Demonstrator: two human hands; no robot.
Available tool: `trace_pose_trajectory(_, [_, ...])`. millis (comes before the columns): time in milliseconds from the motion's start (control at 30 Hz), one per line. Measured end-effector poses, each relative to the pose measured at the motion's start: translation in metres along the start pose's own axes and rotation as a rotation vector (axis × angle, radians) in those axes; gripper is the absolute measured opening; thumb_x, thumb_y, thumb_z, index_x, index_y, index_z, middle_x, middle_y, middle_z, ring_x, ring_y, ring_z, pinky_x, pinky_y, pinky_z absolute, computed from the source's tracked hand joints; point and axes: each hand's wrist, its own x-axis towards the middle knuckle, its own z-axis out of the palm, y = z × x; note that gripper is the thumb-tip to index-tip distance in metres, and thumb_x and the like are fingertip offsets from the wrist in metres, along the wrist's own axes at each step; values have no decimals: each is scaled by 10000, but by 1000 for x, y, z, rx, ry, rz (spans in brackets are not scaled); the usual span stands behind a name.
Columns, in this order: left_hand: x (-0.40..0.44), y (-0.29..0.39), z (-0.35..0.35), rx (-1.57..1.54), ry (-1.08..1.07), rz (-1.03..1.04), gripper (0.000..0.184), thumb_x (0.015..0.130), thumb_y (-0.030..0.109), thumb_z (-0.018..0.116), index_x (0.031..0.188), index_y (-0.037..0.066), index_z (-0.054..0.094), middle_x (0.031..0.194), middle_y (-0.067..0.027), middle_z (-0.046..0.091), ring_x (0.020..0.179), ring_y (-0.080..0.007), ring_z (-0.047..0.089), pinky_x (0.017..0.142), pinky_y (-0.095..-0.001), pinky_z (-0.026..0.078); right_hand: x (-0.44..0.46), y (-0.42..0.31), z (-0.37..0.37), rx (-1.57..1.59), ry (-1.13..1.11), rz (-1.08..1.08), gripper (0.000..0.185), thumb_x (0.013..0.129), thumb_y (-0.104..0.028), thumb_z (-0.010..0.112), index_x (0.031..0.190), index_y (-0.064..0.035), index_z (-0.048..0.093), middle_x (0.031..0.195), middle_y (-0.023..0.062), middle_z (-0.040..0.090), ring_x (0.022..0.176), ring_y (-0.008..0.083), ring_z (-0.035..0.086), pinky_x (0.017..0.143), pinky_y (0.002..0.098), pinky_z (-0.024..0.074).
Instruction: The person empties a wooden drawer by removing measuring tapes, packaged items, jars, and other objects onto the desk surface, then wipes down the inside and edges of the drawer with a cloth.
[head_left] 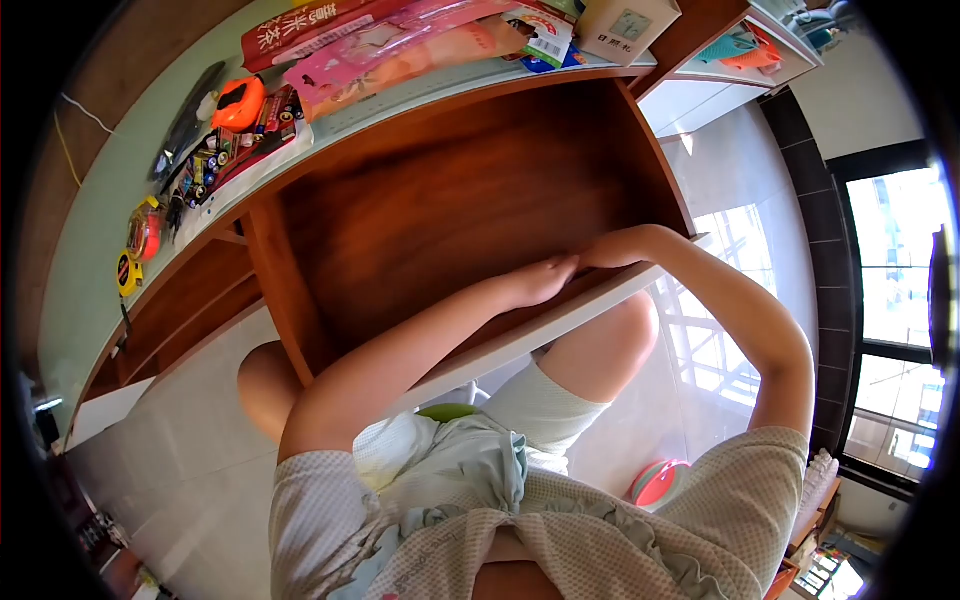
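An open wooden drawer point(450, 190) with a reddish-brown bottom lies across the middle of the view, with no objects visible inside. Both hands meet at the inner side of its pale front panel point(540, 325). My left hand point(541, 281) reaches over the panel from the left, its fingers bent and touching the other hand. From the right comes my right hand point(605, 250), bent at the wrist, with its fingertips down by the panel. The fingertips of both hands are partly hidden, and nothing can be made out between them.
On the glass desktop point(90, 240) are batteries point(205, 165), an orange tape measure point(238, 103), a yellow tape measure point(128, 272), pink packaging point(400, 60) and a white box point(628, 30). A pink-and-white round container point(656, 484) stands on the floor. My knees are under the drawer.
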Motion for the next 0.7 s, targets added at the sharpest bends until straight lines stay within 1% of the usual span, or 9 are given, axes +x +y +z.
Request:
trace_pose_trajectory(100, [24, 12, 23, -158, -12, 83, 428, 946, 383, 232, 1004, 64, 512, 907, -33, 517, 785, -162, 417, 809, -331, 356, 1, 40, -8, -241, 89, 106, 403, 910, -321, 367, 1182, -110, 577, 1171, 135, 575, 1063, 301, 531, 934, 369, 388])
trace_pose_trajectory(167, [30, 59, 3, -110, -209, -129, 381, 928, 353, 257, 925, 79, 520, 945, -37, 538, 809, -159, 438, 810, -341, 357, -5, 55, -15, -303, 134, 182, 385, 910, -306, 366, 1158, -119, 595, 1142, 128, 593, 1041, 302, 544, 915, 368, 402])
trace_pose_trajectory(333, [79, 50, 36, -407, -131, -155, 392, 893, 384, 382, 1080, 104, 581, 1087, -54, 577, 959, -154, 509, 886, -334, 369, -1, 94, -12, -484, 215, 308, 370, 912, -284, 354, 1114, -119, 617, 1120, 125, 603, 1029, 309, 554, 886, 373, 427])
trace_pose_trajectory(433, [91, 57, 21, -69, -246, -221, 431, 890, 409, 402, 1139, 98, 566, 1134, -59, 567, 993, -152, 509, 899, -332, 369, 12, 97, -8, -528, 227, 296, 368, 908, -281, 367, 1116, -105, 615, 1114, 141, 601, 1028, 324, 550, 888, 381, 424])
trace_pose_trajectory(467, [90, 56, 19, -114, -258, -242, 404, 894, 330, 407, 1172, 79, 558, 1151, -95, 563, 1053, -189, 496, 941, -359, 346, 15, 96, -11, -596, 145, 289, 377, 894, -295, 397, 1128, -87, 607, 1122, 149, 595, 1040, 324, 545, 887, 388, 417])
trace_pose_trajectory(567, [100, 48, 16, 139, -269, -199, 408, 881, 305, 421, 1189, 73, 553, 1212, -108, 540, 1101, -214, 484, 952, -365, 336, 4, 82, -23, -188, 150, 373, 407, 876, -325, 419, 1138, -72, 600, 1147, 154, 583, 1057, 313, 539, 888, 388, 407])
trace_pose_trajectory(600, [88, 54, 16, 43, -231, -214, 401, 877, 296, 425, 1182, 70, 557, 1208, -110, 541, 1097, -214, 484, 949, -365, 336, 10, 89, -22, -68, 183, 407, 424, 864, -350, 430, 1141, -77, 599, 1159, 146, 579, 1058, 301, 537, 881, 386, 404])
trace_pose_trajectory(667, [56, 75, 20, -151, -151, -249, 387, 871, 278, 434, 1166, 64, 565, 1199, -113, 542, 1090, -215, 484, 943, -366, 336, 5, 86, -19, -176, 181, 390, 413, 866, -341, 427, 1130, -78, 604, 1147, 149, 583, 1042, 299, 543, 876, 389, 406])
trace_pose_trajectory(700, [61, 73, 21, -72, -208, -229, 378, 867, 271, 435, 1151, 63, 571, 1182, -115, 547, 1075, -213, 485, 938, -365, 336, 2, 84, -18, -232, 180, 379, 408, 867, -337, 425, 1125, -79, 607, 1141, 151, 585, 1034, 298, 546, 874, 390, 408])
